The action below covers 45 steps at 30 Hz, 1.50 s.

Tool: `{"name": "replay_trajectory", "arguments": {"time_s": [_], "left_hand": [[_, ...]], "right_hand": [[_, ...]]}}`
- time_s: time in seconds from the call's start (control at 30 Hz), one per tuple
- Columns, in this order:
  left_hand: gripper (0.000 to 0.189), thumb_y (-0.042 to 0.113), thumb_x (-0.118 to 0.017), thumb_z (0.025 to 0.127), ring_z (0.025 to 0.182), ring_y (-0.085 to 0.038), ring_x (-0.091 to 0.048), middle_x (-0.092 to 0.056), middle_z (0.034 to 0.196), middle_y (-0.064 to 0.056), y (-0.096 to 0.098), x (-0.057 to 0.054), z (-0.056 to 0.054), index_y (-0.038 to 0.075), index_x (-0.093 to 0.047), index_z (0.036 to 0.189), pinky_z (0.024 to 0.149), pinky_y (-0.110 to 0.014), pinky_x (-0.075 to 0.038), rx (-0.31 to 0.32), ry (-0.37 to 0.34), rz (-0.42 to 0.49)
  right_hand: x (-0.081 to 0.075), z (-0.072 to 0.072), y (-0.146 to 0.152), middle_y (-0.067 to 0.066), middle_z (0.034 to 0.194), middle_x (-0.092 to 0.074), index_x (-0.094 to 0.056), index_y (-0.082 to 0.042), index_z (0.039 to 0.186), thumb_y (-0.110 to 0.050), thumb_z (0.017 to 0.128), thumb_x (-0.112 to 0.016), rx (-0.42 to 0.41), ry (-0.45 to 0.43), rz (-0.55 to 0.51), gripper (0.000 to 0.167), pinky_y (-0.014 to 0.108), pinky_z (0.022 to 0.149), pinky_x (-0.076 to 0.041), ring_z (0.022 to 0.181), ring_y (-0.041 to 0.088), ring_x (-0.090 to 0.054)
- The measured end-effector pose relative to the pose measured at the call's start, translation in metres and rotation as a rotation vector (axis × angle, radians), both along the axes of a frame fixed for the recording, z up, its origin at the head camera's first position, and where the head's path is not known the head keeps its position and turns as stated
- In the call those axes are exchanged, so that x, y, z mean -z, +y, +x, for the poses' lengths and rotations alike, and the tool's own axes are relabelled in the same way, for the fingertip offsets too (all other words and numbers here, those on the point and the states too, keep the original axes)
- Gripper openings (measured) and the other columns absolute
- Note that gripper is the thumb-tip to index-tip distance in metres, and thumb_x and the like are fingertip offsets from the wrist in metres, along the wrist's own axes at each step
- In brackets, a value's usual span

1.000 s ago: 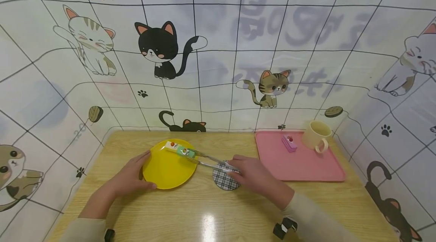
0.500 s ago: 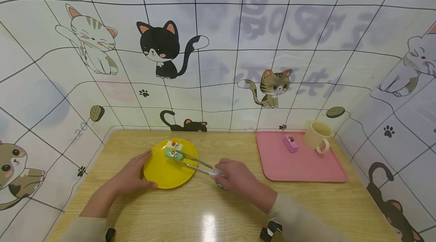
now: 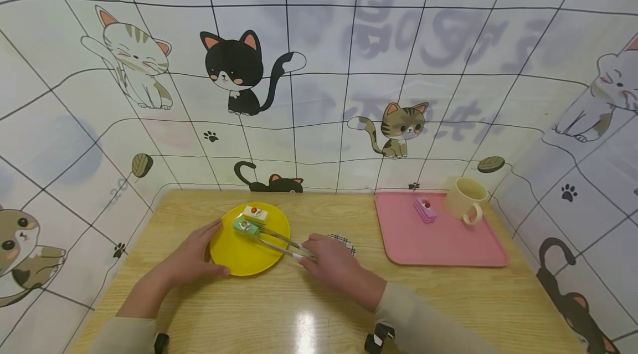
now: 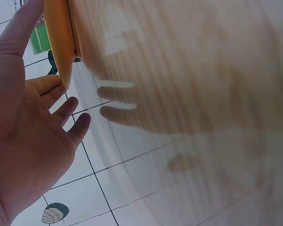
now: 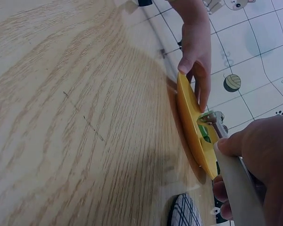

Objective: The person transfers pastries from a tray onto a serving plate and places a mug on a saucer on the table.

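Note:
In the head view my left hand [image 3: 191, 257] holds the left rim of a yellow plate [image 3: 249, 258], thumb at the front and fingers farther back. My right hand [image 3: 335, 265] grips metal tongs [image 3: 279, 246] with white handles [image 5: 238, 188] and forked tips. Those tips sit around a small green toy cake slice [image 3: 246, 226], low over the plate or on it; I cannot tell which. Just behind it on the plate lies a cream-white toy cake slice [image 3: 255, 213]. The left wrist view shows my left fingers [image 4: 47, 89] at the plate's edge.
A pink tray [image 3: 438, 246] stands at the right, bearing a purple toy cake slice [image 3: 425, 210] and a cream mug [image 3: 463, 199]. A checked round coaster [image 3: 344, 242] is partly hidden behind my right hand. Cat-printed cloth surrounds the wooden table [image 3: 279, 315].
My right hand and the tongs have moved left, carrying the green cake slice from the plate's right side to beside the cream-white one. My left hand has stayed on the rim.

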<state>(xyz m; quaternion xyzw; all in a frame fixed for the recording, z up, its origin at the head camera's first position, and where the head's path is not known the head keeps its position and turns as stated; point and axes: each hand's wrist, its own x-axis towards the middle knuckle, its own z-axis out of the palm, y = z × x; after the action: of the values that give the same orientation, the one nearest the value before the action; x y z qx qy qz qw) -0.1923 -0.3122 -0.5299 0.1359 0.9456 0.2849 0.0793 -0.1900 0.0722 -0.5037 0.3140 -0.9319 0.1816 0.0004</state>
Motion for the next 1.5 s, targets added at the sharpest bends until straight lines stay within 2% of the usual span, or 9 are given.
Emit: {"name": "replay_trajectory", "arguments": {"time_s": [0.17,0.4,0.6,0.83,1.2,1.5], "left_hand": [[0.124,0.053,-0.098,0.079,0.159,-0.054,-0.029,-0.031,0.177,-0.025,0.001,-0.001,0.0,-0.005,-0.035,0.168,0.127,-0.074,-0.027,-0.003,-0.003,0.005],[0.124,0.052,-0.099,0.079,0.159,-0.054,-0.028,-0.031,0.177,-0.026,0.002,-0.002,-0.002,-0.006,-0.035,0.168,0.127,-0.073,-0.026,0.004,0.007,0.004],[0.124,0.052,-0.099,0.079,0.159,-0.055,-0.028,-0.031,0.176,-0.027,0.0,-0.001,-0.005,-0.007,-0.035,0.168,0.128,-0.074,-0.026,0.011,0.017,-0.005],[0.124,0.052,-0.099,0.079,0.158,-0.055,-0.029,-0.032,0.176,-0.027,0.0,-0.001,-0.005,-0.007,-0.036,0.167,0.127,-0.074,-0.026,0.015,0.023,-0.006],[0.124,0.051,-0.1,0.078,0.158,-0.056,-0.03,-0.033,0.175,-0.028,0.001,-0.001,-0.003,-0.008,-0.036,0.167,0.126,-0.075,-0.027,0.018,0.024,0.002],[0.122,0.049,-0.101,0.078,0.156,-0.057,-0.032,-0.034,0.174,-0.029,0.001,-0.002,0.0,-0.009,-0.038,0.165,0.126,-0.074,-0.029,0.025,0.049,0.004]], "right_hand": [[0.003,-0.005,-0.007,-0.007,0.092,-0.063,-0.081,-0.01,0.118,-0.032,0.107,-0.076,0.0,-0.032,-0.006,0.025,0.023,0.064,-0.05,0.072,0.007,-0.052],[0.003,-0.012,-0.016,-0.008,0.089,-0.059,-0.082,-0.01,0.119,-0.033,0.107,-0.076,0.007,-0.032,0.01,0.027,0.023,0.063,-0.049,0.072,0.009,-0.051],[0.003,-0.016,-0.022,-0.005,0.093,-0.063,-0.082,-0.01,0.12,-0.034,0.107,-0.076,0.006,-0.028,0.02,0.028,0.024,0.063,-0.051,0.073,0.008,-0.053],[0.002,-0.018,-0.026,-0.008,0.094,-0.064,-0.082,-0.012,0.121,-0.037,0.107,-0.076,0.024,-0.066,0.024,0.029,0.023,0.063,-0.05,0.072,0.009,-0.054],[0.006,-0.022,-0.027,-0.007,0.094,-0.065,-0.082,-0.01,0.122,-0.039,0.106,-0.077,0.018,-0.054,0.027,0.033,0.025,0.063,-0.05,0.071,0.009,-0.053],[0.006,-0.017,-0.026,-0.007,0.093,-0.062,-0.08,-0.01,0.126,-0.044,0.106,-0.075,0.023,-0.072,0.026,0.04,0.025,0.063,-0.049,0.072,0.01,-0.051]]}}
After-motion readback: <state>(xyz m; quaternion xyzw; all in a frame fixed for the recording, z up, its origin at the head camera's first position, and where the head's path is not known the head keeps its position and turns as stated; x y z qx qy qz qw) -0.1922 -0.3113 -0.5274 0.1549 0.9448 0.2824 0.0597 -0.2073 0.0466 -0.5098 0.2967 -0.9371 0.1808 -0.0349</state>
